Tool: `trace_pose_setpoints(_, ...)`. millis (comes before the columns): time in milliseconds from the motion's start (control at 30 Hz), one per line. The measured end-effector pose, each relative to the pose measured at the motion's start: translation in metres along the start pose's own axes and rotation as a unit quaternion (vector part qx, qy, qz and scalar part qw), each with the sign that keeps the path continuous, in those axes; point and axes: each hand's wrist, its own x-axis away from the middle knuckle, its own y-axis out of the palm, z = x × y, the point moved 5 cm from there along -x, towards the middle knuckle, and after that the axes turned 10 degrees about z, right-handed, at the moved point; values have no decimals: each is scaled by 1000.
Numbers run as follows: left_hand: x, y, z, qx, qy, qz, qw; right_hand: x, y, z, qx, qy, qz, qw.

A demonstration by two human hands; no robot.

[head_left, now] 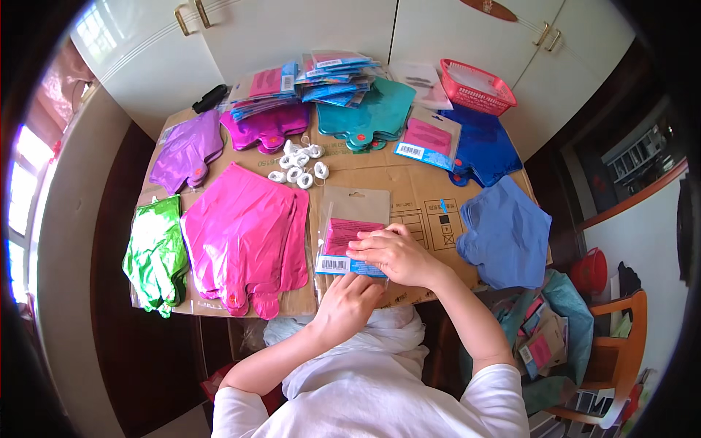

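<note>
A clear plastic packet [340, 237] lies on the cardboard-covered table in front of me, with a folded pink foil piece and a blue, barcoded strip inside. My right hand [398, 255] rests across the packet's right half, fingers stretched to the left over the pink foil. At its lower edge, the fingers of my left hand [350, 301] are curled and closed on the packet, fingertips partly hidden. Just left of the packet is a pile of flat pink foil balloons [241, 233]. Small white ribbon rolls [298, 162] sit in a cluster beyond it.
Around the cardboard [350, 171] lie green [157, 252], lilac [188, 150], magenta [266, 128], teal [365, 113], dark blue [489, 142] and pale blue foil balloons [505, 233]. Filled packets [332, 80] are stacked at the back beside a red basket [478, 91]. More packets fill a bag [569, 306] on a chair.
</note>
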Motion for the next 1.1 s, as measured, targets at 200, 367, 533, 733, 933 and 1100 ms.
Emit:
trace_pose_setpoints(200,-7,10,2,-68,-30,-34,997,-1,-1,-2,3,0,9,1000)
trace_pose_setpoints(367,-6,10,4,-75,-13,-42,996,0,-1,-2,3,-1,26,1000)
trace_pose_setpoints(533,1,-24,11,30,16,-1,999,5,-4,-9,9,-14,4,1000)
trace_pose_setpoints(733,51,-79,-17,480,-144,122,857,20,-12,-29,-8,-42,-6,999)
trace_pose_setpoints(933,58,-104,-14,3,-46,-15,999,27,-27,-48,27,-61,42,997)
trace_pose_setpoints(1100,58,-67,-9,-163,111,-32,980,38,-31,-54,43,-58,35,997)
